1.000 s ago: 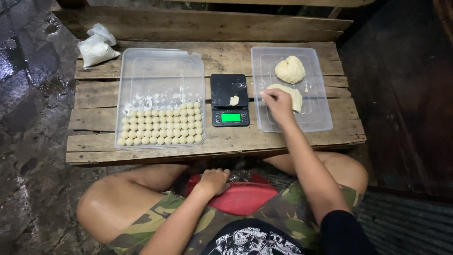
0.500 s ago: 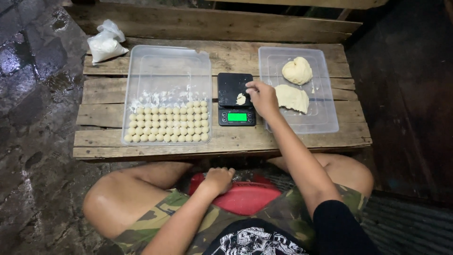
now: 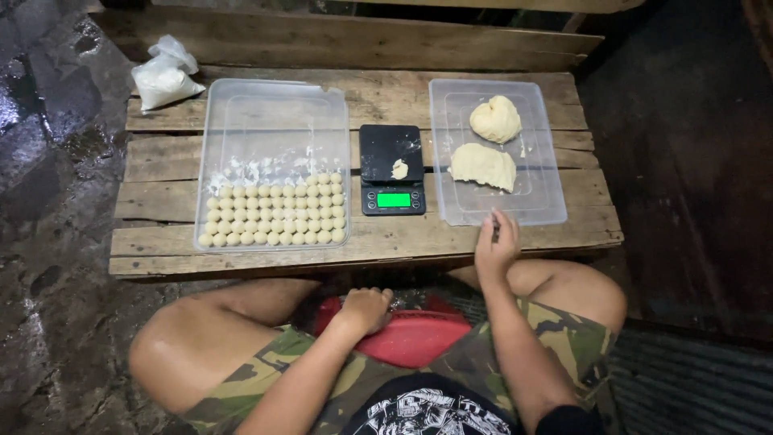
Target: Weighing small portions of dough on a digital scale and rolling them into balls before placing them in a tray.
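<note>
A black digital scale point(image 3: 392, 167) with a lit green display sits mid-table, a small dough piece point(image 3: 399, 169) on its platform. My right hand point(image 3: 494, 248) hovers at the table's front edge below the right clear tray point(image 3: 549, 193), fingers curled around something dark and thin; what it is I cannot tell. That tray holds two dough lumps point(image 3: 483, 165). The left clear tray point(image 3: 274, 105) carries several rows of small dough balls point(image 3: 275, 213). My left hand point(image 3: 366, 309) rests in a loose fist on a red seat point(image 3: 411, 342) between my legs.
A low wooden slat table point(image 3: 161, 205) bears everything. A white bag of flour point(image 3: 161, 79) lies at its back left corner. A wooden plank point(image 3: 346, 36) runs behind. Wet dark floor lies left, my bare knees under the front edge.
My right hand drew back from the scale to the table's front edge, leaving the small dough piece on the platform. The left hand stayed put.
</note>
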